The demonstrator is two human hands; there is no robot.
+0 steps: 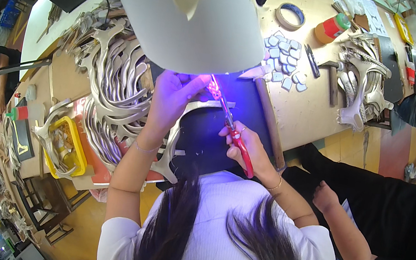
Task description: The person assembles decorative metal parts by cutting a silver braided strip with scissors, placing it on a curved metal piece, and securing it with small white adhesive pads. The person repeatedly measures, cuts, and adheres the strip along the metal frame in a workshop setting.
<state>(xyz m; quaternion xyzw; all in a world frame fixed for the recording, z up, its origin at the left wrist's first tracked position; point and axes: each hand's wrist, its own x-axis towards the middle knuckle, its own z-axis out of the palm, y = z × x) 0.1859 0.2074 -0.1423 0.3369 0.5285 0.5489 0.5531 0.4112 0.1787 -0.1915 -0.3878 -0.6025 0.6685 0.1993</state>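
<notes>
Under the white lamp shade [207,32], my left hand [174,95] has its fingers pinched together beside a small patterned piece [215,89] that glows pink in violet light. Whether the fingers grip that piece or something else is hidden in the glare. My right hand [251,150] is wrapped round a red-handled metal tool [241,150] with long slim jaws, like scissors or pliers. Its tip meets the patterned piece. Below both hands a curved silver-coloured metal part [171,148] lies along the dark mat [206,140].
Many curved metal parts [118,77] pile up on the left, by a yellow tray [78,156]. To the right are small pale tiles [284,60], a tape roll [290,17], a bottle [331,29], a hammer [332,82] and more metal parts [359,83]. Another person's arm [346,233] is close at right.
</notes>
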